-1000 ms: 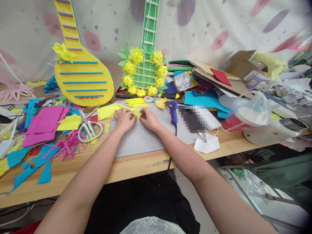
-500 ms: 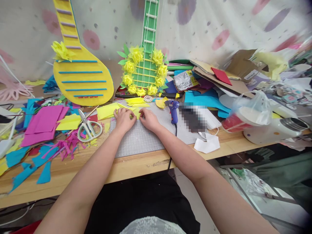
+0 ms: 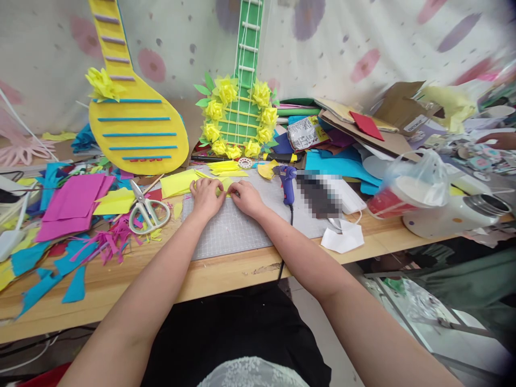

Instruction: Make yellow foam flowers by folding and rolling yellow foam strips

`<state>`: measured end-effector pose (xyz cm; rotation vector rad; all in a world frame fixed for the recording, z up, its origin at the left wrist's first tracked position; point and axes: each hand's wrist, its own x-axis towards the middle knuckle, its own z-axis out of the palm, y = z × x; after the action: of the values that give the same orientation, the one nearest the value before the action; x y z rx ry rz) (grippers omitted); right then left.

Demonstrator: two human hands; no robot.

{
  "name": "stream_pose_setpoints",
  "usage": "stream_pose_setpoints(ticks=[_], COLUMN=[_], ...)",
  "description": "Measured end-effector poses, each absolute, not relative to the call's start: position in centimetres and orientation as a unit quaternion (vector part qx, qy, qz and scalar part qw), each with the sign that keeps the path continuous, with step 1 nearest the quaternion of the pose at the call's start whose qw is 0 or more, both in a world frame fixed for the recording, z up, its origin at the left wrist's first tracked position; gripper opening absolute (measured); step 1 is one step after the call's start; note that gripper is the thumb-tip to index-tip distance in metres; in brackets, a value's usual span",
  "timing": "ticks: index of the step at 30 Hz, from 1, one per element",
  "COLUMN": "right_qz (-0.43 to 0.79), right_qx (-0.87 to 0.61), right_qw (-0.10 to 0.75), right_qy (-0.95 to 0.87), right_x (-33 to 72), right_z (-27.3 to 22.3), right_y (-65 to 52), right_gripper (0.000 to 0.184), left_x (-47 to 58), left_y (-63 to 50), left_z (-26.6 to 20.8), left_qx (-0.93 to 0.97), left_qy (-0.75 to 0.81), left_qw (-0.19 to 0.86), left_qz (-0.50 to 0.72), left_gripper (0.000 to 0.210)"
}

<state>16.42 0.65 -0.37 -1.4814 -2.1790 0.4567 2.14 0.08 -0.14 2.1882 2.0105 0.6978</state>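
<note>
My left hand (image 3: 207, 197) and my right hand (image 3: 245, 198) meet over the grey cutting mat (image 3: 226, 231). Both are closed, with fingertips pinching a small piece of yellow crepe paper (image 3: 227, 184) that is mostly hidden by the fingers. Just left of my left hand lies a folded yellow crepe paper sheet (image 3: 176, 183). Cut yellow strips (image 3: 228, 167) rest beyond the hands. A purple glue gun (image 3: 287, 185) sits on the mat to the right of my right hand. Scissors with pale handles (image 3: 148, 214) lie open at the left.
Behind stand a yellow paper instrument (image 3: 139, 118) and a green one (image 3: 242, 115) ringed with yellow paper flowers. Magenta sheets (image 3: 72, 204) and blue scraps lie left. At right are a white mask (image 3: 342, 236), a bagged cup (image 3: 411, 191), a bottle (image 3: 439, 217) and another person's hand (image 3: 500, 140).
My hands stay in nearly the same place, fingertips shifted slightly. Less yellow crepe paper shows between them. Another person's hand has come into view at the far right.
</note>
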Motion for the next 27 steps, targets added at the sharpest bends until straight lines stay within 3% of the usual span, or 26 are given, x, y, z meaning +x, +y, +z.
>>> stream_pose_setpoints(ticks=[27], right_qz=[0.159], right_qx=[-0.564], right_qw=[0.245], right_qy=[-0.772], right_x=[15.86], right_z=[-0.66], right_y=[0.45], right_gripper=[0.024], left_x=[2.48], left_y=[-0.47], left_z=[-0.1], left_qx=[0.709], left_qy=[0.66], left_qw=[0.059], left_qz=[0.24], left_gripper=[0.011])
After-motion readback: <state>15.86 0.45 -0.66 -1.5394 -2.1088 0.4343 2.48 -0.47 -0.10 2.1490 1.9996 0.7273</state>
